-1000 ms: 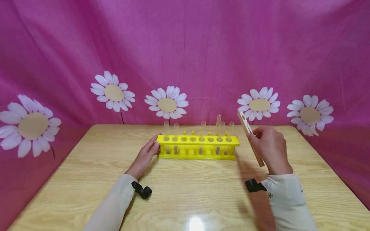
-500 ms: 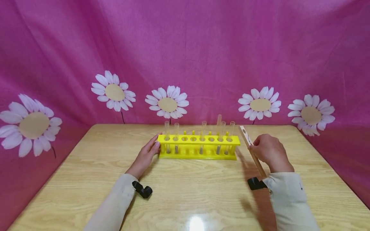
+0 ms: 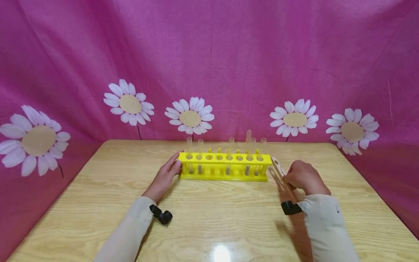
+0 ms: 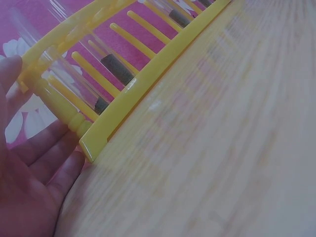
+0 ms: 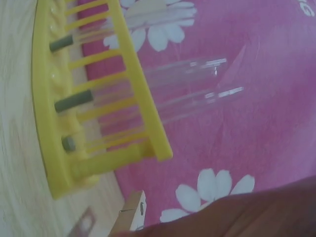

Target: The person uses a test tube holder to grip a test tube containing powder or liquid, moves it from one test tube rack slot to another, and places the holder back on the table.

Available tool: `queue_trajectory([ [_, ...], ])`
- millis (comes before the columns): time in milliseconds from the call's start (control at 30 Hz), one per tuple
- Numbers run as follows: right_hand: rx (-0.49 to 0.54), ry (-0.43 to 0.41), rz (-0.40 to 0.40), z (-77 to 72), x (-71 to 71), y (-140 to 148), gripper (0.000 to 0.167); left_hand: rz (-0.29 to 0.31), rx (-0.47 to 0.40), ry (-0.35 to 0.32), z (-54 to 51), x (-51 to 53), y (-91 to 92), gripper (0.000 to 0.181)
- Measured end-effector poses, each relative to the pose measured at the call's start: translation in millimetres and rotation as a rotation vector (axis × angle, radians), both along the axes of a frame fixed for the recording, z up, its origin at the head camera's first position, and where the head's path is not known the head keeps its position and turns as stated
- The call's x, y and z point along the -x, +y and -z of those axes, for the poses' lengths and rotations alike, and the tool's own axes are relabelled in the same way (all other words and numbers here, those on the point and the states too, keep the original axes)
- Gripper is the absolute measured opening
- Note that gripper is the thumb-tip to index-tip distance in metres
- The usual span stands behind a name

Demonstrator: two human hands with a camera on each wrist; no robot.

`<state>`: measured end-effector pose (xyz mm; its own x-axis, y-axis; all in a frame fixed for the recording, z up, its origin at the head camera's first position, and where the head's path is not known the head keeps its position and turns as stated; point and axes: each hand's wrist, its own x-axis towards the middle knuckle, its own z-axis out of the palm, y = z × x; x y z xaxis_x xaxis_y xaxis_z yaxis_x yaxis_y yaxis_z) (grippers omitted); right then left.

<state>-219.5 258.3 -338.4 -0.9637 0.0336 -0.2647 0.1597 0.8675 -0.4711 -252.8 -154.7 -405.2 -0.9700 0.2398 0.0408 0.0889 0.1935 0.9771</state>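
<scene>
A yellow test tube rack (image 3: 226,178) stands upright across the middle of the table. My left hand (image 3: 163,180) holds its left end, the thumb in front and the fingers around the end post, as the left wrist view shows. Several clear test tubes (image 3: 231,145) stand in the rack, with dark grey matter (image 4: 117,69) low in some of them. My right hand (image 3: 305,178) pinches a wooden test tube holder (image 3: 277,165) just right of the rack. Its far tip lies close to the rack's right end; the hand and sleeve hide part of its near end.
Light wood table (image 3: 209,218) lies beneath, and a pink cloth (image 3: 229,65) with white daisies hangs behind and on both sides. One tube (image 3: 248,134) rises at the rack's rear, taller than the others. Several rack holes (image 3: 219,157) hold no tube.
My right hand has come down with the wooden test tube holder, whose far tip has dropped from above the table's back edge to beside the rack. The left hand and rack stay put.
</scene>
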Motion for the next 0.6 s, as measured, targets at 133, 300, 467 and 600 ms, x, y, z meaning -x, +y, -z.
queue_trajectory([
  [133, 0.014, -0.007, -0.022, 4.2, -0.3, 6, 0.009, -0.007, -0.004, 0.013, 9.2, 6.0, -2.4, 0.054],
  [300, 0.025, -0.025, -0.031, 7.2, 1.8, 9, 0.009, -0.008, -0.016, 0.021, 23.7, 18.5, -7.4, 0.054],
  [467, 0.036, -0.051, -0.011, 11.1, 4.1, 13, 0.01, -0.005, -0.022, 0.033, 23.5, 20.8, -7.2, 0.054],
  [600, 0.056, -0.09, 0.019, 16.6, 4.7, 15, 0.012, -0.013, -0.01, 0.047, 26.1, 18.9, -6.3, 0.058],
])
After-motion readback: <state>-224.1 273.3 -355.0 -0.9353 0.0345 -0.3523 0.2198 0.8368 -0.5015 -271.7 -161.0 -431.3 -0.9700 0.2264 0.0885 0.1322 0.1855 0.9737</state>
